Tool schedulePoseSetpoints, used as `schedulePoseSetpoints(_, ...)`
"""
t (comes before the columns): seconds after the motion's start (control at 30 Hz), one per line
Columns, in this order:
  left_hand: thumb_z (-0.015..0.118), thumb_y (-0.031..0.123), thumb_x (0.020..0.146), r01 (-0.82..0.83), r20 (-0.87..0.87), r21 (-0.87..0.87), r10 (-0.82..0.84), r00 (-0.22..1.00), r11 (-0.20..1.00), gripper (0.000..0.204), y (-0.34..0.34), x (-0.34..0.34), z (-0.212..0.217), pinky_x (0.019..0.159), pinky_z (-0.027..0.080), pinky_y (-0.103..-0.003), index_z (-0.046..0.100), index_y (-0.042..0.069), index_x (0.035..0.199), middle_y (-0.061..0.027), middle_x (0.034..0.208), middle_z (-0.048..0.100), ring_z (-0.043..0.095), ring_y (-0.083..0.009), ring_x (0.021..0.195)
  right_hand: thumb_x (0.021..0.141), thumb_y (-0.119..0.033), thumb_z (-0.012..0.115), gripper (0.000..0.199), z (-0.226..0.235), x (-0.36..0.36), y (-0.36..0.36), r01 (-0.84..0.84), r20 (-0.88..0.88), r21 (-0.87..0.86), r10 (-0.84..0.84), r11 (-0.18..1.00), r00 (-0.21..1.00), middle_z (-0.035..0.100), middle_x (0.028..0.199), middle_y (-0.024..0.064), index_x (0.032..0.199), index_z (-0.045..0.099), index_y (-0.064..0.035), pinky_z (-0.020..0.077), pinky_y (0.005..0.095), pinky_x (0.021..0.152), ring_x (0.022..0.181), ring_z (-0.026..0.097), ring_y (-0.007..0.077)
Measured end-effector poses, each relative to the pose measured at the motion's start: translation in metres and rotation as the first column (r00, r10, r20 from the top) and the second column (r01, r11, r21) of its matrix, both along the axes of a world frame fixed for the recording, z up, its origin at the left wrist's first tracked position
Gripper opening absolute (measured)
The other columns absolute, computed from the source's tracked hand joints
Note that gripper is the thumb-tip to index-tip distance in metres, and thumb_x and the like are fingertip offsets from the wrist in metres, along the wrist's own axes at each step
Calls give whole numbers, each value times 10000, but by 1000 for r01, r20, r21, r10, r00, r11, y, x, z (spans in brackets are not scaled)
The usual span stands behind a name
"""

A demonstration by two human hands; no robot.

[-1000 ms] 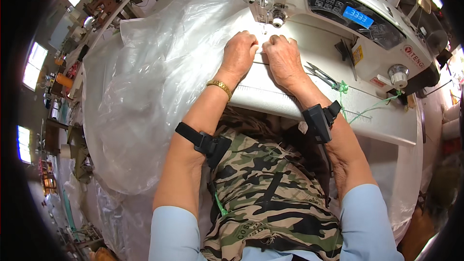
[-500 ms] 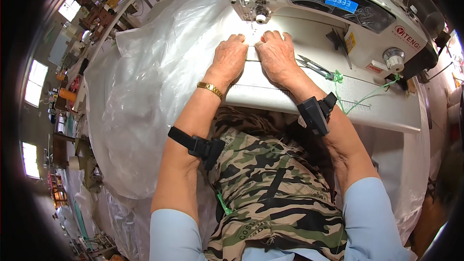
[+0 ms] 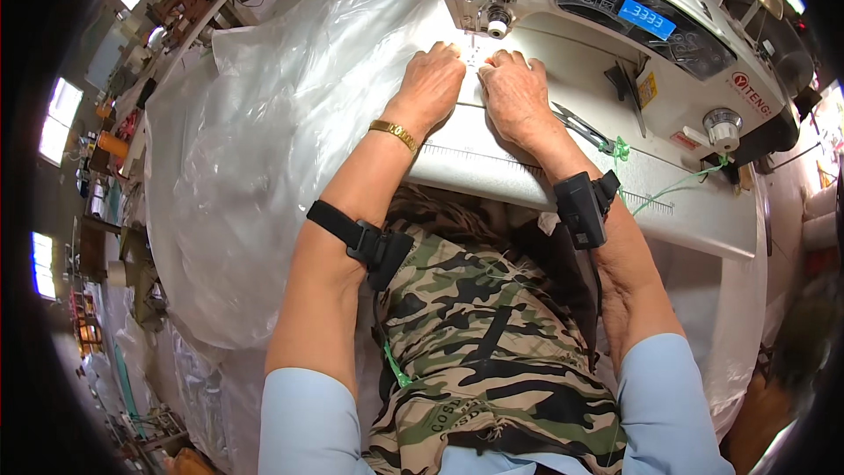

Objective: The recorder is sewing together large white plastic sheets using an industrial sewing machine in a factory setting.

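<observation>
My left hand and my right hand are just in front of the needle area of a white sewing machine. Both have curled fingers, with the fingertips pressed down close together on either side of the needle. Bright lamp glare washes out whatever lies under them, so I cannot make out what they pinch. A large sheet of thin, translucent white plastic spreads from beside my left hand over the table's left side. Thread snips lie to the right of my right hand, tied with green string.
The machine's control panel has a lit blue display. On its lower right is a handwheel-like knob. A printed ruler runs along the table's front edge. Camouflage cloth covers my lap. Cluttered shelves and windows stand far left.
The whole view has shifted a little, so the machine and hands sit farther right. Both hands stay by the needle with the fingers still curled.
</observation>
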State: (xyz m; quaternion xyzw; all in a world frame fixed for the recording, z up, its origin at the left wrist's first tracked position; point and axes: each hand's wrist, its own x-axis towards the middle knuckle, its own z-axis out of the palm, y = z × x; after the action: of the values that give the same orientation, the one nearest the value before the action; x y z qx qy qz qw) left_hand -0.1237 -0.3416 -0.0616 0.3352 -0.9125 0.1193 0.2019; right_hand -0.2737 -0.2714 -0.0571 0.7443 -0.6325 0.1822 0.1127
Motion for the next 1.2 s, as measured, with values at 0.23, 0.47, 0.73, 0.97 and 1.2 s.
schedulePoseSetpoints(0.23, 561, 10, 820, -21, 8, -6, 21, 1000, 1000, 109, -4, -1, -3, 831, 513, -400, 668, 33, 822, -95, 1016, 642, 598, -270, 1014, 922, -154, 548, 200, 0, -1, -5, -7, -75, -32, 4, 999, 997, 640, 1041, 144, 966, 710, -45, 447, 454, 896, 1045, 591, 299)
schedulePoseSetpoints(0.47, 562, 2, 817, -22, -29, -35, 21, 999, 999, 139, -5, -4, -3, 827, 524, -410, 672, 36, 894, -95, 982, 648, 607, -271, 978, 872, -115, 546, 218, -5, 0, -8, 6, -38, 4, -5, 1000, 999, 639, 1111, 142, 988, 716, -45, 452, 452, 902, 1083, 579, 281)
schedulePoseSetpoints(0.73, 540, -4, 870, 198, -295, 441, -67, 953, 875, 377, -17, 40, 47, 1043, 451, -345, 627, 12, 1237, -175, 1332, 596, 551, -295, 1254, 902, -193, 566, 211, -10, -10, 0, -92, 102, -143, 107, 985, 989, 627, 1045, 141, 1004, 679, -48, 446, 460, 886, 1021, 573, 302)
schedulePoseSetpoints(0.97, 658, 327, 916, -295, -130, -149, 277, 952, 944, 567, -64, 228, 47, 1058, 404, -406, 523, 29, 1379, -201, 1374, 557, 511, -352, 1287, 949, -289, 542, 284, -19, -25, 4, -144, 120, -104, 156, 984, 980, 618, 1058, 108, 1087, 665, -73, 420, 459, 954, 1065, 553, 278)
schedulePoseSetpoints(1.2, 605, 430, 933, -589, 180, 193, 562, 807, 785, 589, -92, 274, -20, 984, 478, -393, 522, 31, 1358, -197, 1332, 580, 562, -332, 1222, 971, -358, 541, 347, -26, -38, 5, -170, 117, -131, 186, 977, 976, 617, 1112, 101, 1129, 664, -75, 395, 446, 1017, 1126, 535, 276)
